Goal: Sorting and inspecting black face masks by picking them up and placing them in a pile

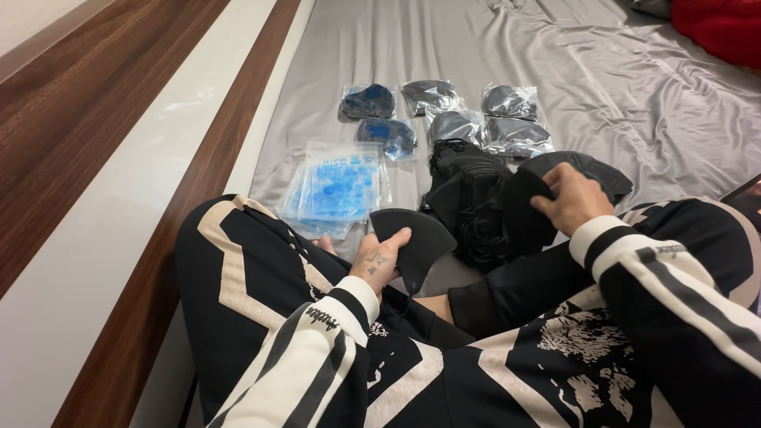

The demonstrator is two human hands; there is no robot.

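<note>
Grey satin sheet (pixel 555 55) covers the bed, wrinkled toward the far right, with a wood-and-white wall panel (pixel 119 158) running along the left. From the head view, the person sits cross-legged in a black and cream tracksuit. The left hand (pixel 379 257) pinches a black mask (pixel 416 242) at its near edge, thumb on top, fingers under. The right hand (pixel 572 198) is closed on another black mask (pixel 523 208) beside a dark pile of masks (pixel 468 202) in the middle. Farther off lie bagged masks (pixel 444 115) in two rows, and a stack of clear blue-printed bags (pixel 341 186) sits left of the pile. These masks look light, thin and floppy, not fragile; a pinch at the folded edge seems the surest hold, since the middle would likely sag.
</note>
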